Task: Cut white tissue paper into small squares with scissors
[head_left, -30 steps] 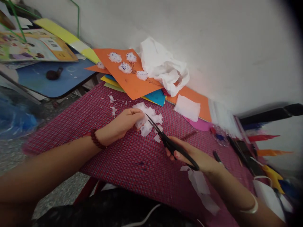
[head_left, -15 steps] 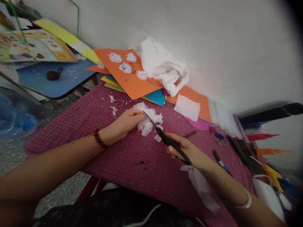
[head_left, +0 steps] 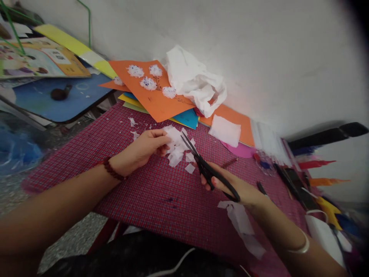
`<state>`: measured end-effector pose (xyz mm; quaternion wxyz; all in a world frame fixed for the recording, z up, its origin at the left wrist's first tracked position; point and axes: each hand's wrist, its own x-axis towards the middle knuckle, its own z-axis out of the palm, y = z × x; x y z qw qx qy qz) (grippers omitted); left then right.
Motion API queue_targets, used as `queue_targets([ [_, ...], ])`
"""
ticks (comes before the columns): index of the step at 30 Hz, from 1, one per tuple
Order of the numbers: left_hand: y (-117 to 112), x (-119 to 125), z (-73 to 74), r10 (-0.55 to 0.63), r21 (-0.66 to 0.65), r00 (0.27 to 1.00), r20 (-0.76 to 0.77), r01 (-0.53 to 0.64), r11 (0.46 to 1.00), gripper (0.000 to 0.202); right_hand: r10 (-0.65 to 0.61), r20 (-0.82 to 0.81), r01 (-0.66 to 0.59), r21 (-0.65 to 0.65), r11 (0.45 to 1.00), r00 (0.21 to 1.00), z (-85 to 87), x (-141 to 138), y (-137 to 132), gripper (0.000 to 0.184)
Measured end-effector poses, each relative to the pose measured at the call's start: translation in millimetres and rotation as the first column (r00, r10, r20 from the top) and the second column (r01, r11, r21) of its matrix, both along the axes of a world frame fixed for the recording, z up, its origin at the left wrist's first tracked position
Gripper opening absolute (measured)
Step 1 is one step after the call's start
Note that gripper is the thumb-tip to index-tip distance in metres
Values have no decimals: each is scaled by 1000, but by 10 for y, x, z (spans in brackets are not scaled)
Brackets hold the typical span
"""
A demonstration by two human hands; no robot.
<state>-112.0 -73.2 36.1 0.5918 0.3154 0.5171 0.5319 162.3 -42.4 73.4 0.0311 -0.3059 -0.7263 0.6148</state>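
My right hand point(head_left: 216, 179) holds a pair of black-handled scissors point(head_left: 204, 163), whose blades stand slightly parted over a pile of white tissue paper pieces point(head_left: 176, 148). At the left edge of that pile, my left hand point(head_left: 150, 149) is closed in a pinch, thumb against fingers. Whatever lies between those fingertips is too small or hidden to be sure of, though it looks like a bit of the tissue. Long tissue strips point(head_left: 240, 223) lie below my right wrist. A folded tissue square point(head_left: 225, 130) rests farther back.
Orange paper point(head_left: 155, 102) with white tufts lies on coloured sheets at the back, beside a crumpled white plastic bag point(head_left: 191, 79). Pens and a white mask point(head_left: 324, 234) are at the right. A blue stool point(head_left: 43, 98) bearing books stands left of the checked tablecloth point(head_left: 138, 204).
The scissor blades have parted and drawn back to the right, away from my left fingers. My left hand has shifted a little left, off the middle of the pile.
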Motion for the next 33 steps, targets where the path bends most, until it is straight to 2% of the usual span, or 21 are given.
queue_targets([
  [3,6,3,2,74,36,992,105,-78,996,13,29,8,-28,-8,1000,1000,17,21,4,52],
  [5,4,11,-13,51,31,990,132,-56,998,13,54,22,-54,-9,998,998,19,9,7,52],
  [10,-11,45,-49,-94,-10,995,29,94,996,19,71,34,-71,1,997,997,6,-81,16,52],
  [19,-47,93,88,-128,-94,988,-89,120,988,26,-36,66,43,-114,993,997,-48,-133,12,48],
  [23,-36,66,41,-147,-46,982,-121,142,989,24,33,0,-33,-83,996,999,-46,-97,39,52],
  [27,-2,9,-10,-52,60,950,-308,74,995,12,86,-123,-99,-104,990,989,-104,0,89,53],
  [29,10,-23,-6,30,134,895,-445,34,990,27,47,-172,-77,-170,982,984,-148,83,112,56],
  [30,14,-42,-1,67,179,862,-502,28,984,28,22,-188,-61,-201,978,982,-166,132,121,59],
  [33,18,-108,0,159,311,794,-586,38,950,15,-55,-217,-6,-272,962,975,-183,293,131,68],
])
